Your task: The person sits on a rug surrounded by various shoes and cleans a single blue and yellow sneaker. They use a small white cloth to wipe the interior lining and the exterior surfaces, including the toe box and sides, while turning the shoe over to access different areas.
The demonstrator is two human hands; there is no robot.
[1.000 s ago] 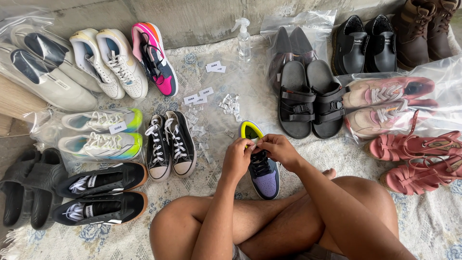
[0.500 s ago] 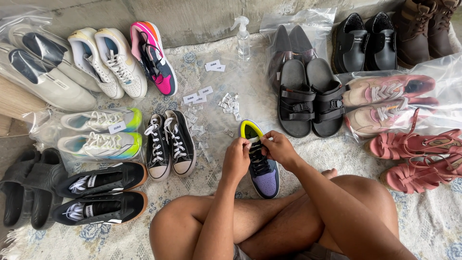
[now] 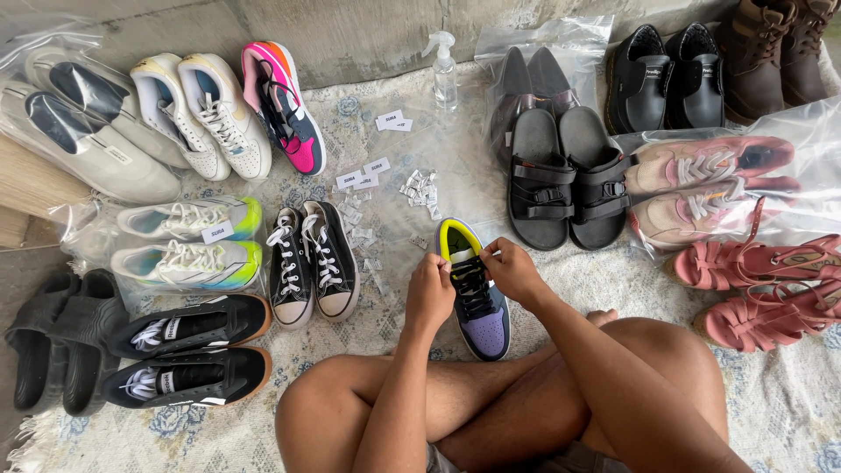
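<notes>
A purple and black sneaker (image 3: 484, 324) with a yellow-green collar and black laces lies on the patterned rug in front of my crossed legs. My left hand (image 3: 430, 293) pinches the laces at the shoe's left side. My right hand (image 3: 512, 270) grips the laces on the right side near the tongue. Both hands are closed on the laces over the shoe's opening.
Pairs of shoes ring the rug: black canvas sneakers (image 3: 313, 260), black slide sandals (image 3: 568, 180), white sneakers (image 3: 206, 118), a pink and navy sneaker (image 3: 282, 105), pink strappy sandals (image 3: 764, 285), bagged pink sneakers (image 3: 701, 184). A small spray bottle (image 3: 444, 72) and several paper tags (image 3: 420, 188) lie nearby.
Both hands have shifted slightly along the laces; the right hand has drawn a little to the right. The shoe stays in place.
</notes>
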